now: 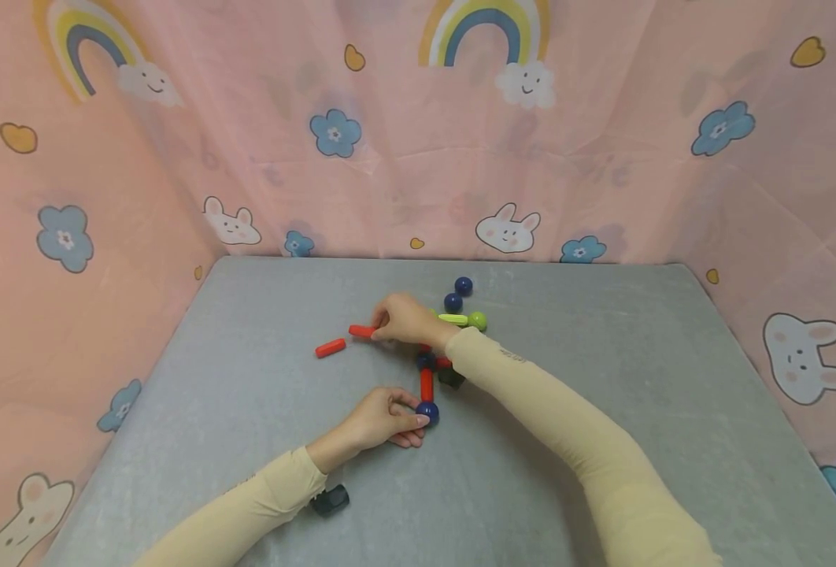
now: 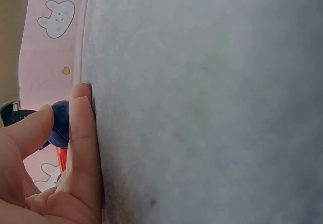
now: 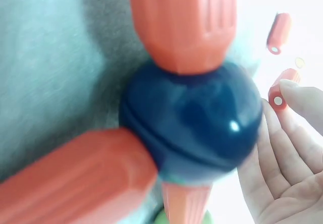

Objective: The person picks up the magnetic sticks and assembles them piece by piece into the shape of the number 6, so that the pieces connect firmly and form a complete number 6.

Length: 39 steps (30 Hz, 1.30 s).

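My left hand point(image 1: 382, 421) pinches a dark blue ball point(image 1: 428, 413) between thumb and fingers. In the left wrist view that ball point(image 2: 61, 124) sits between thumb and fingertips. A red rod point(image 1: 427, 385) joins it to another blue ball point(image 1: 426, 361). Several red rods meet at this second ball point(image 3: 192, 118), which looms large in the right wrist view. Farther back, my right hand point(image 1: 407, 319) pinches a separate red rod point(image 1: 362, 331) by one end; its pale round end faces the right wrist camera. Another red rod point(image 1: 331, 348) lies just left of it on the table.
Two loose blue balls point(image 1: 464, 286) lie at the back. A yellow-green rod point(image 1: 453, 320) with a green ball point(image 1: 478, 320) is partly behind my right hand. A black object point(image 1: 330, 500) shows beside the left sleeve. Pink printed cloth surrounds the grey table point(image 1: 645, 409).
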Tool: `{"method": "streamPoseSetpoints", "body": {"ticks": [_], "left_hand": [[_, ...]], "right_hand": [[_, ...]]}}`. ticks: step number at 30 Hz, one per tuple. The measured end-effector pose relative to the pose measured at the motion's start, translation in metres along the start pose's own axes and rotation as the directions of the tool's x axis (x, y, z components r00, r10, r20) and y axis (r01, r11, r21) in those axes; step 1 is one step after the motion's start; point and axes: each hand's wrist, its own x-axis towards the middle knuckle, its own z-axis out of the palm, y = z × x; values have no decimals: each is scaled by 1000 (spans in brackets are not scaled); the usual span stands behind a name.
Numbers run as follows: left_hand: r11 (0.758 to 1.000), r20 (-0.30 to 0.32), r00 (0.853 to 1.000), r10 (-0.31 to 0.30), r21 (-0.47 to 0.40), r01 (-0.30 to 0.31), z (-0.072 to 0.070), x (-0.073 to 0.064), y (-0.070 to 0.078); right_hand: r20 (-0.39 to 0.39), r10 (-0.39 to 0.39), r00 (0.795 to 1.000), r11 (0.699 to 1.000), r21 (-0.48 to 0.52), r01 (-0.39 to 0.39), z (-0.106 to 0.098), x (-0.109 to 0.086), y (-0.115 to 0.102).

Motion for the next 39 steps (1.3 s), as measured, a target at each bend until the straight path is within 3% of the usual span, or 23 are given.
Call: {"method": "streamPoseSetpoints", "body": {"ticks": [9, 19, 28, 39], "left_hand": [[1000, -8, 1000, -3, 5, 3, 1, 1, -1], [1000, -9, 1000, -10, 22, 11, 2, 1, -1], [1000, -8, 1000, -13, 27, 13, 3, 3, 0], [999, -6, 1000, -29, 42, 29, 2, 3, 1]], "right_hand": [[-57, -10, 998, 999, 39, 12, -16, -22, 5], [-145, -21, 989, 996, 87, 34, -35, -66, 22], [-129, 64, 990, 981, 188, -39, -35, -119, 46], [-75, 141, 987, 971, 206, -123, -28, -170, 66]]}}
